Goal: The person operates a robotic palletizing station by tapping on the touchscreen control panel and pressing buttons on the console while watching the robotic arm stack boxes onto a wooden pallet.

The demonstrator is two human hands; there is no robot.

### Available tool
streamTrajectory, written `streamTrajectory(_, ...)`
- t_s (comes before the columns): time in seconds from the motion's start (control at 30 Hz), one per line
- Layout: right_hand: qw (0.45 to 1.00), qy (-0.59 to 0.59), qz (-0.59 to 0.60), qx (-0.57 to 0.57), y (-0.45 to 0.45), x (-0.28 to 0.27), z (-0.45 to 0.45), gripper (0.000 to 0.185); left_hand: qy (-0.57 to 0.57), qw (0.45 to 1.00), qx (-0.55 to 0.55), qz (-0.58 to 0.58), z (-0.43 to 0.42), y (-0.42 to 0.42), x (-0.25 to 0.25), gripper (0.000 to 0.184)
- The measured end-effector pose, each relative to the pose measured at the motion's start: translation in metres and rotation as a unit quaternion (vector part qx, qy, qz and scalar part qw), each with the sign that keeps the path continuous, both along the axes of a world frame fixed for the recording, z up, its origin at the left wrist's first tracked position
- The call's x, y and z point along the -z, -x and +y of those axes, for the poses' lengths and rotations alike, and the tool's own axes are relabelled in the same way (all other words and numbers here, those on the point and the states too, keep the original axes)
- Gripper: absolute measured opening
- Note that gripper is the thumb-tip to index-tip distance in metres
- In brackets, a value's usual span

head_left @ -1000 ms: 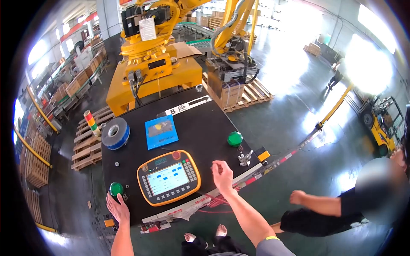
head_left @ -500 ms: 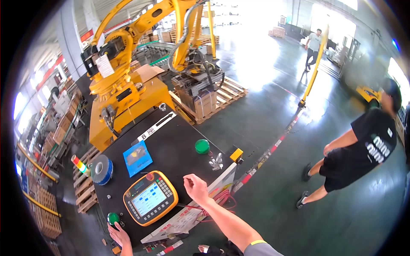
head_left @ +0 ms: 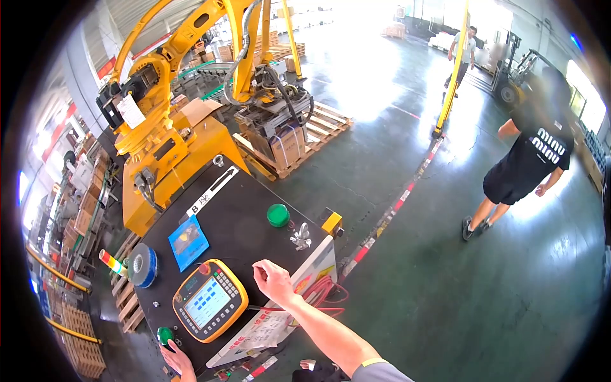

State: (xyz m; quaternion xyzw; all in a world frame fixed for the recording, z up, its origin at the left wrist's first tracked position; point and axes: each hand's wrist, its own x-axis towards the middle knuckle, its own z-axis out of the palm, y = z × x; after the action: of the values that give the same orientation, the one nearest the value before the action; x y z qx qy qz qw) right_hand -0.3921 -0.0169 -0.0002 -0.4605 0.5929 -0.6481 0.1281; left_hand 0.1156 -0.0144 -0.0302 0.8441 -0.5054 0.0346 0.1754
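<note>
My right hand (head_left: 272, 280) rests over the black cabinet top (head_left: 245, 207), its fingers curled into a loose fist with nothing visible in them. Just left of it lies a yellow-rimmed teach pendant (head_left: 210, 302) with a lit screen and rows of keys. At the cabinet's near left corner, my left hand (head_left: 180, 361) has its fingers stretched out beside a green button (head_left: 165, 335), fingertips at or close to its edge. A second green button (head_left: 278, 215) sits near the right edge, next to several metal wing-shaped pieces (head_left: 300, 237).
A blue booklet (head_left: 188, 243) and a tape roll (head_left: 142, 265) lie on the cabinet. Behind stands a yellow robot arm (head_left: 184, 32), its gripping head over a carton (head_left: 288, 150) on a pallet (head_left: 328, 127). A person in black (head_left: 525, 153) walks at right; a forklift (head_left: 509, 83) stands beyond.
The view has shifted, so the cabinet and robot arm appear farther left and slightly higher. The person in black has moved farther off. Both my hands stay at about the same places on the cabinet.
</note>
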Motion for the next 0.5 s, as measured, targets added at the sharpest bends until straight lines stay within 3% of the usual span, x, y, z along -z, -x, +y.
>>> streamTrajectory(0.5,0.999,-0.007,0.037,0.0,-0.002,0.0,-0.001,0.008,0.032,0.999,0.0,0.003,0.003,0.005,0.0,0.071)
